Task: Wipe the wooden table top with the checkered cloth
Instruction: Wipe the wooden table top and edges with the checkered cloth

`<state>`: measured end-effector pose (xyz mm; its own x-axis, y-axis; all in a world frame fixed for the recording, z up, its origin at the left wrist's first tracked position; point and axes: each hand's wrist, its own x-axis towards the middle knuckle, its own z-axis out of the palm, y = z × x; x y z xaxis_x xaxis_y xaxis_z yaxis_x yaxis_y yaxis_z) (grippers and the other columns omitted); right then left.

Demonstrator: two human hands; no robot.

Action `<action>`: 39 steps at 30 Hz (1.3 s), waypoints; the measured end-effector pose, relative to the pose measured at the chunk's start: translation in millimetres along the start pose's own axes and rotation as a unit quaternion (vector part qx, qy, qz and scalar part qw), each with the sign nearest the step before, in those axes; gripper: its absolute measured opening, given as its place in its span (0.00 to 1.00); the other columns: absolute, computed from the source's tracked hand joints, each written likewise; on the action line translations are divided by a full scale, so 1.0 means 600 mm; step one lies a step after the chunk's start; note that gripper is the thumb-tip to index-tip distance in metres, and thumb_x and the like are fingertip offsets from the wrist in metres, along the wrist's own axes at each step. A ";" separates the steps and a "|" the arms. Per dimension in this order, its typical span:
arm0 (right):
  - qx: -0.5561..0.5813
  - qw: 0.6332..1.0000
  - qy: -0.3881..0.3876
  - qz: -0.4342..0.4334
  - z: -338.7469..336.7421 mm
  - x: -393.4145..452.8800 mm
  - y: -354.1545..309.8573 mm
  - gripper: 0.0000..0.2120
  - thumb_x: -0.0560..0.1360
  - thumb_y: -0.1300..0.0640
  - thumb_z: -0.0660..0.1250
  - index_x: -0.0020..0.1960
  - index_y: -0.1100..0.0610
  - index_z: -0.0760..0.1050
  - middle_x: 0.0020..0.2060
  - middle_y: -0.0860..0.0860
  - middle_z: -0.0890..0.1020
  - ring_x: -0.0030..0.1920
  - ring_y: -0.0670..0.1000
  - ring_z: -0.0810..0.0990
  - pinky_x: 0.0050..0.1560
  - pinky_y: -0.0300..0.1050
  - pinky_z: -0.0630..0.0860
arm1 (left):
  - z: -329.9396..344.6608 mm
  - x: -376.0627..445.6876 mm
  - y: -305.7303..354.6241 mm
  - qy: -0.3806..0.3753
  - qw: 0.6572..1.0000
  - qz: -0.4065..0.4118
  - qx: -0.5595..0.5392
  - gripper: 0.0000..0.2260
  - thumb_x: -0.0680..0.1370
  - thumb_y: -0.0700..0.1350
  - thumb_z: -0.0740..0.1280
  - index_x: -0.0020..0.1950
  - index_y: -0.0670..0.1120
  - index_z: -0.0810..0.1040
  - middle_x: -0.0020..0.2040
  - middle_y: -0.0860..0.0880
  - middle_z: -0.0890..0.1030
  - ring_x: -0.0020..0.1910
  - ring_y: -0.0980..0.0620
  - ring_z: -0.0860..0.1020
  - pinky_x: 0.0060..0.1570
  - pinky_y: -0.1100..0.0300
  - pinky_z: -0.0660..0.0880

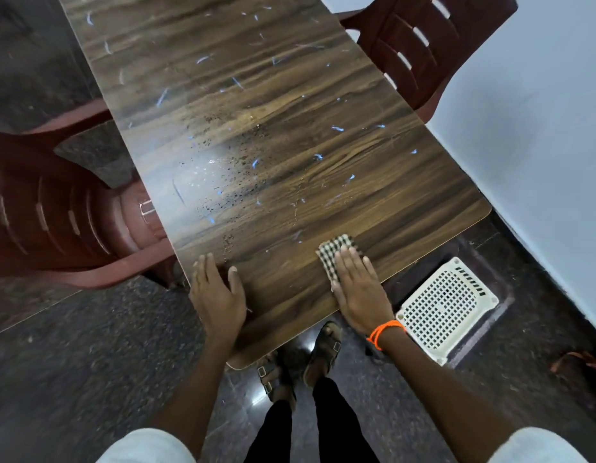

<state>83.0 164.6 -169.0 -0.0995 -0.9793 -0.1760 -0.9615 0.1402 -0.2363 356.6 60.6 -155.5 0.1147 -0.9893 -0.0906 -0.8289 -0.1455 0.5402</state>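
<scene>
Cloth (336,250): pressed flat under my right hand (360,289), fingers straight.
Left hand (216,292): spread, steadying bench (289,111) edge.
Progress: barely begun; specks and blue marks remain.

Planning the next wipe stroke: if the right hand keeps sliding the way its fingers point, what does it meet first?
The right hand, flat on the black-and-white checkered cloth, points up the brown wooden table top. Nothing solid stands ahead, only small pale blue scraps and dark specks.
</scene>
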 end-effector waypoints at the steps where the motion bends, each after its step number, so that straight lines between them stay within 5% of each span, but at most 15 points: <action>1: -0.005 0.999 -0.016 -0.029 -0.001 -0.011 0.003 0.30 0.84 0.48 0.50 0.82 0.56 0.47 0.81 0.53 0.51 0.81 0.51 0.45 0.79 0.56 0.51 | -0.003 0.001 -0.003 0.004 0.999 -0.031 -0.022 0.26 0.82 0.52 0.60 0.77 0.41 0.62 0.77 0.41 0.64 0.77 0.43 0.60 0.73 0.43 0.57; 4: -0.022 0.999 -0.019 -0.044 -0.018 -0.009 0.045 0.29 0.84 0.47 0.48 0.82 0.55 0.48 0.81 0.51 0.52 0.81 0.49 0.45 0.79 0.56 0.52 | -0.008 0.006 -0.017 -0.005 0.989 -0.116 -0.095 0.28 0.82 0.53 0.58 0.77 0.37 0.61 0.76 0.37 0.64 0.76 0.40 0.60 0.75 0.43 0.57; 9: 0.001 0.988 0.038 0.147 -0.009 0.034 0.009 0.30 0.82 0.48 0.48 0.80 0.60 0.52 0.80 0.57 0.57 0.80 0.56 0.53 0.79 0.58 0.52 | -0.024 0.014 -0.044 0.011 0.967 -0.203 -0.152 0.22 0.83 0.49 0.58 0.74 0.40 0.69 0.69 0.37 0.75 0.68 0.37 0.72 0.69 0.49 0.66; 15: -0.010 0.999 -0.013 -0.048 0.024 -0.038 -0.081 0.30 0.83 0.49 0.51 0.82 0.55 0.48 0.81 0.52 0.51 0.81 0.50 0.46 0.80 0.55 0.51 | -0.022 0.044 -0.101 0.013 0.878 -0.357 -0.319 0.13 0.77 0.39 0.69 0.60 0.44 0.83 0.56 0.46 0.85 0.57 0.47 0.82 0.63 0.51 0.76; 17: -0.017 0.997 -0.024 -0.070 0.013 -0.042 -0.049 0.29 0.84 0.48 0.49 0.82 0.54 0.46 0.81 0.51 0.50 0.81 0.49 0.45 0.79 0.55 0.51 | -0.004 0.050 -0.136 -0.013 0.863 -0.377 -0.335 0.10 0.75 0.42 0.72 0.55 0.46 0.85 0.51 0.48 0.86 0.52 0.49 0.83 0.60 0.48 0.79; 20: -0.001 1.000 -0.004 0.019 0.006 -0.022 -0.020 0.29 0.83 0.47 0.47 0.81 0.57 0.50 0.81 0.54 0.53 0.81 0.51 0.47 0.79 0.58 0.53 | 0.061 0.073 -0.230 -0.064 0.852 -0.385 -0.349 0.07 0.68 0.51 0.74 0.44 0.53 0.87 0.45 0.50 0.87 0.48 0.48 0.84 0.57 0.46 0.80; 23: 0.008 0.994 0.030 0.109 0.017 -0.012 -0.062 0.30 0.82 0.49 0.50 0.80 0.60 0.52 0.80 0.57 0.55 0.81 0.56 0.51 0.78 0.60 0.53 | 0.092 0.083 -0.279 -0.095 0.846 -0.385 -0.356 0.19 0.60 0.62 0.72 0.44 0.53 0.87 0.43 0.51 0.87 0.46 0.48 0.85 0.55 0.43 0.80; 27: 0.029 0.998 0.035 0.049 0.058 -0.065 -0.188 0.30 0.82 0.50 0.53 0.81 0.60 0.52 0.81 0.57 0.54 0.81 0.56 0.50 0.79 0.59 0.50 | 0.032 0.058 -0.206 -0.115 0.841 -0.398 -0.349 0.19 0.68 0.61 0.70 0.38 0.44 0.83 0.40 0.49 0.85 0.42 0.47 0.84 0.50 0.39 0.81; 31: 0.065 0.996 0.034 0.044 0.091 -0.138 -0.294 0.30 0.83 0.50 0.55 0.81 0.59 0.51 0.81 0.55 0.52 0.81 0.53 0.48 0.79 0.56 0.50 | -0.005 0.020 -0.162 -0.135 0.813 -0.417 -0.382 0.23 0.75 0.64 0.66 0.42 0.43 0.81 0.48 0.44 0.85 0.49 0.43 0.84 0.52 0.39 0.80; 36: 0.052 0.998 0.024 0.030 0.075 -0.121 -0.237 0.29 0.83 0.50 0.55 0.81 0.57 0.52 0.81 0.53 0.54 0.81 0.51 0.49 0.79 0.55 0.51 | -0.024 -0.016 -0.141 -0.161 0.788 -0.421 -0.419 0.21 0.79 0.60 0.65 0.47 0.42 0.80 0.51 0.41 0.85 0.46 0.43 0.83 0.51 0.41 0.80; 39: 0.040 0.989 0.050 0.137 0.055 -0.075 -0.147 0.29 0.83 0.50 0.52 0.81 0.59 0.52 0.80 0.57 0.56 0.81 0.55 0.51 0.78 0.59 0.54 | -0.034 -0.036 -0.130 -0.177 0.776 -0.418 -0.439 0.20 0.82 0.56 0.62 0.52 0.39 0.80 0.60 0.35 0.81 0.37 0.49 0.83 0.36 0.57 0.80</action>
<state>180.8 201.2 -171.5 -0.3812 -0.9123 -0.1497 -0.8726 0.4085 -0.2677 430.1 92.9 -178.5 0.1248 -0.5022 -0.8557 0.1642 -0.8401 0.5170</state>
